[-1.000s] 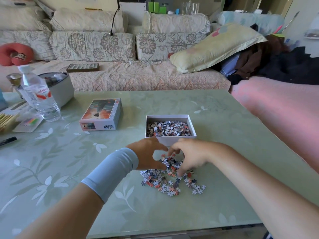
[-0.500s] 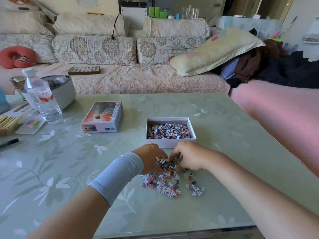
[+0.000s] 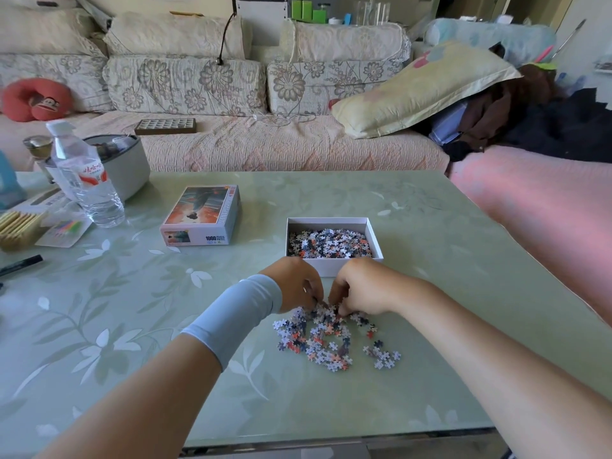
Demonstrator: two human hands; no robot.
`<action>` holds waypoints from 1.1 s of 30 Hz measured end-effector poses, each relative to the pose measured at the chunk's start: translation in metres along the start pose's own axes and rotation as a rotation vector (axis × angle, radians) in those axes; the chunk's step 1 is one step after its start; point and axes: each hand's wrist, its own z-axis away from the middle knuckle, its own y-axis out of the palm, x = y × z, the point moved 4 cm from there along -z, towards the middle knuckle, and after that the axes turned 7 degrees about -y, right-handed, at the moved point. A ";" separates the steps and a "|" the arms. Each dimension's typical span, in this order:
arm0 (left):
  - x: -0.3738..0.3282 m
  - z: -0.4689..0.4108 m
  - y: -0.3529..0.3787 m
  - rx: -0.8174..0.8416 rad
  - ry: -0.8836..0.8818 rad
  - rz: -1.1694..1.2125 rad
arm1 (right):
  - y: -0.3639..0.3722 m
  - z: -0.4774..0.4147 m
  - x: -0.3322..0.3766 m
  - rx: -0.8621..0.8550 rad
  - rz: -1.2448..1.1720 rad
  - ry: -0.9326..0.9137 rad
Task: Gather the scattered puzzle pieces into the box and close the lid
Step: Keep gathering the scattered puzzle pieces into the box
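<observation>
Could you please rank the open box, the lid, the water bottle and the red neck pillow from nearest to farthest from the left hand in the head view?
From the left hand:
1. Open box, just beyond it, slightly right.
2. Lid, on the table, beyond and left.
3. Water bottle, far left on the table.
4. Red neck pillow, on the sofa, far left.

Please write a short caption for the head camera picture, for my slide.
Both hands scoop loose puzzle pieces on the table before the open box; lid aside.
</observation>
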 end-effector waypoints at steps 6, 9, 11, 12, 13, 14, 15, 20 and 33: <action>-0.006 -0.010 -0.025 -0.084 -0.014 0.192 | -0.030 -0.002 0.002 -0.106 -0.119 -0.004; -0.006 -0.023 -0.041 -0.298 -0.042 0.366 | -0.056 -0.007 -0.002 -0.409 -0.213 -0.017; -0.003 -0.031 -0.046 -0.405 -0.064 0.415 | -0.068 -0.010 -0.006 -0.618 -0.224 -0.042; -0.002 -0.035 -0.044 -0.400 -0.070 0.421 | -0.070 -0.012 -0.008 -0.654 -0.214 -0.049; -0.001 -0.037 -0.041 -0.360 -0.066 0.401 | -0.068 -0.015 -0.011 -0.637 -0.208 -0.050; -0.002 -0.038 -0.036 -0.308 -0.049 0.347 | -0.063 -0.018 -0.015 -0.582 -0.209 -0.046; -0.002 -0.038 -0.032 -0.268 -0.030 0.268 | -0.058 -0.020 -0.019 -0.526 -0.208 -0.041; 0.003 -0.027 -0.025 -0.267 0.046 0.002 | -0.051 -0.007 -0.012 -0.509 -0.132 -0.109; 0.014 0.028 -0.009 0.048 0.041 -0.239 | 0.015 0.008 0.017 0.026 0.128 0.009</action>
